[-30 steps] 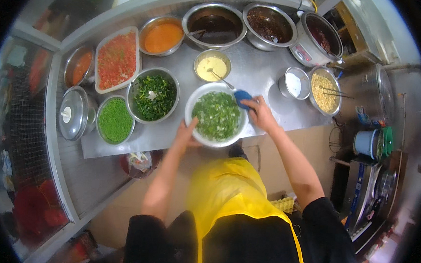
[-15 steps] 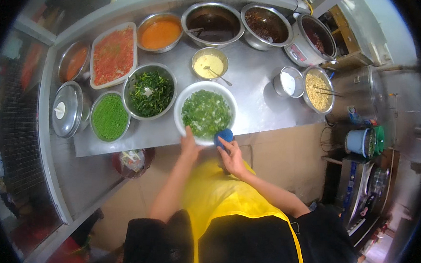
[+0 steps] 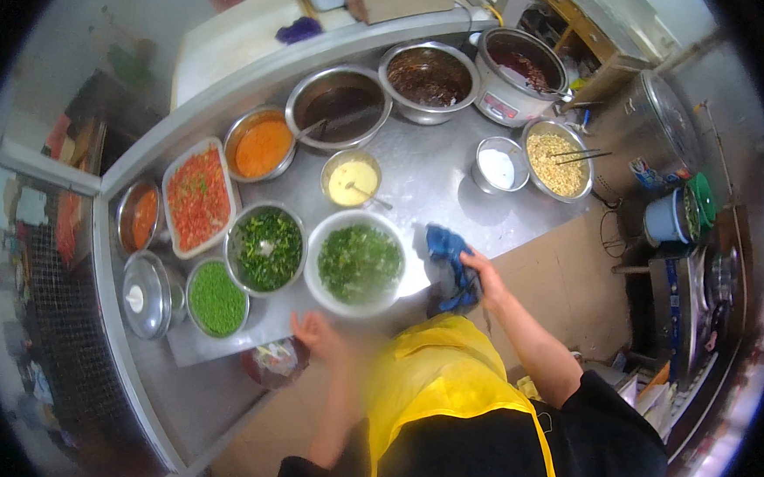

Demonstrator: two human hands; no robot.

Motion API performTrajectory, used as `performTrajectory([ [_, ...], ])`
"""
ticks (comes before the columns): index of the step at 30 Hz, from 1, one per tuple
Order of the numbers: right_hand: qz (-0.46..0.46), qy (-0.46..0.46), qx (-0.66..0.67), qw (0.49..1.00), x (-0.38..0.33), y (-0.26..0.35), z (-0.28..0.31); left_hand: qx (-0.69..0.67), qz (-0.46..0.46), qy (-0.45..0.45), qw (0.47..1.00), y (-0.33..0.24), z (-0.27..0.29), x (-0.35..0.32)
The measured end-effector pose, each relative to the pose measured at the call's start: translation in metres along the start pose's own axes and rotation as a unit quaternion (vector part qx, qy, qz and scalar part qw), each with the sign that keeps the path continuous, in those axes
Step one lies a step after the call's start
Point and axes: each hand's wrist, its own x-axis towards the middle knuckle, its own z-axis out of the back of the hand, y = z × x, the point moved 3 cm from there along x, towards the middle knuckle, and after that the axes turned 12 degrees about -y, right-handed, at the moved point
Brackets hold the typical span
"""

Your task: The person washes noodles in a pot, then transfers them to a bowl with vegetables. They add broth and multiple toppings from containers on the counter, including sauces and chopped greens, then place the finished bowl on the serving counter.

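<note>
The right hand has its grip pinched on a blue cloth, which lies bunched on the steel table at its near edge, just to the right of the white bowl of chopped greens. The left hand hovers blurred just off the near edge below that bowl; its grip looks loosely spread and holds nothing. The step in hand appears to be wiping the table around the bowls. To do it well, the cloth should be pressed flat rather than left in a wad, so more of it meets the steel, and drawn along the near edge in one direction toward the person, so that scraps go off the table and not into the food. The white bowl stands touching or just beside the cloth, so the free hand would do best to steady its rim or slide it a little to the left. Further off, the small yellow-sauce bowl with its spoon and the bowl of darker greens are apart from the cloth and need no moving.
</note>
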Motion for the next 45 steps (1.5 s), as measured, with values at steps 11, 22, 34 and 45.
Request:
performTrajectory([
  [11, 0.448, -0.09, -0.691, 0.559, 0.09, 0.017, 0.004, 0.307, -0.286, 0.225, 0.879, -0.084, -0.244, 0.084],
  [22, 0.505, -0.072, -0.676, 0.532, 0.227, 0.09, -0.05, 0.253, -0.256, 0.393, 0.846, -0.052, -0.325, 0.076],
  [34, 0.456, 0.091, -0.602, 0.649, 0.29, 0.132, -0.05, 0.014, 0.209, 0.365, 0.907, -0.108, -0.347, 0.026],
  [45, 0.467, 0.26, -0.694, 0.483, 0.324, 0.099, -0.124, -0.128, 0.257, 0.231, 0.929, -0.11, -0.395, 0.12],
])
